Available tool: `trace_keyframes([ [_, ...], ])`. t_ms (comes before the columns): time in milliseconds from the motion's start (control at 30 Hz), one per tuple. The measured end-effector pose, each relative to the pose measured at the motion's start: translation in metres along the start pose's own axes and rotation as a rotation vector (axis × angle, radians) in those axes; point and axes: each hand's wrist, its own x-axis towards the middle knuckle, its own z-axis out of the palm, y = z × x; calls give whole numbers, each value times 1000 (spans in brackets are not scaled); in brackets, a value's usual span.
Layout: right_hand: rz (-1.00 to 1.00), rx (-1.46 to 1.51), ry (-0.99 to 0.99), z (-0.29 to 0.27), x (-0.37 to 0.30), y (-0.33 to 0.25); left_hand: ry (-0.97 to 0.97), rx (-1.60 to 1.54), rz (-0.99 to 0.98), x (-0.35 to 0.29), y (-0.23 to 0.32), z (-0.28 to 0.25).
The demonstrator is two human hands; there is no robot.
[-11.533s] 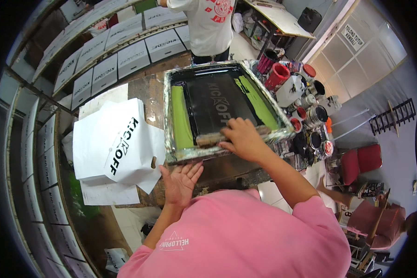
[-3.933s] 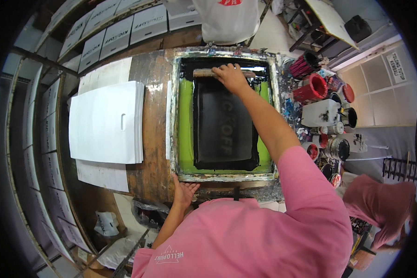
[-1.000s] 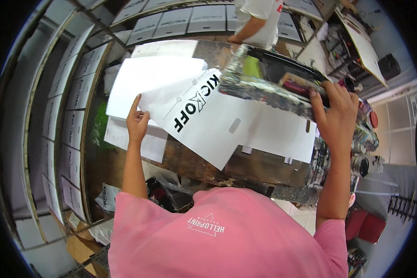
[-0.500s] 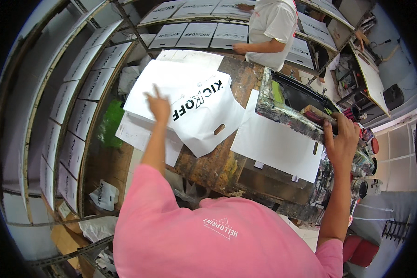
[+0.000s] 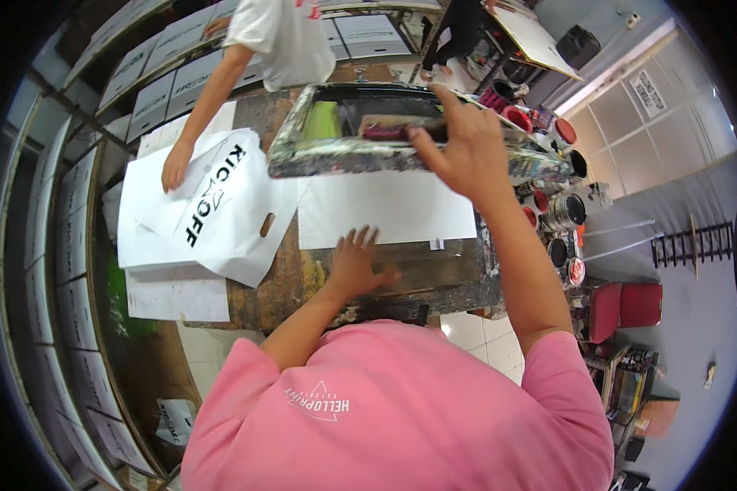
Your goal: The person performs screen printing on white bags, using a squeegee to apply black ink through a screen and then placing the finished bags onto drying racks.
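My right hand (image 5: pixel 475 151) grips the near side of a paint-crusted screen printing frame (image 5: pixel 348 155), with the thumb over its inner edge. The frame is tilted up above a flat white bag (image 5: pixel 385 211) on the printing board. Inside the frame lie a squeegee (image 5: pixel 389 131), near my thumb, and a lime-green patch (image 5: pixel 322 120). My left hand (image 5: pixel 356 266) is open, fingers spread, at the near edge of the flat white bag. To the left, a white bag with black print (image 5: pixel 213 196) and an oval handle hole lies on a pile of white bags.
A co-worker's hand (image 5: pixel 177 166) reaches onto the printed bag. Racks of printed bags (image 5: pixel 78 245) stand left and behind. Several paint cans (image 5: pixel 563 211) crowd the table's right side, with a red chair (image 5: pixel 622 309) beyond.
My left hand has moved from the pile to the flat bag's near edge. My right hand still holds the frame. The co-worker's hand has come onto the printed bag. My view has turned right.
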Motion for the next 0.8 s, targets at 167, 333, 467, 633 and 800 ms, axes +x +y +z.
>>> trace_keyframes([
  [167, 5, -61, -377, 15, -71, -19, 381, -1871, -212, -46, 50, -96],
  [333, -61, 121, -600, 95, -176, -13, 301, -1923, -728, -71, -3, -14],
  [467, -12, 251, -632, 145, -231, -20, 189, -1977, -748, -67, -54, 40],
  [633, -105, 260, -523, 180, -247, -13, 289, -1868, -986, -50, -52, 49],
  [800, -109, 242, -472, 246, -177, 32, 311, -1774, -1056, -51, -55, 61],
])
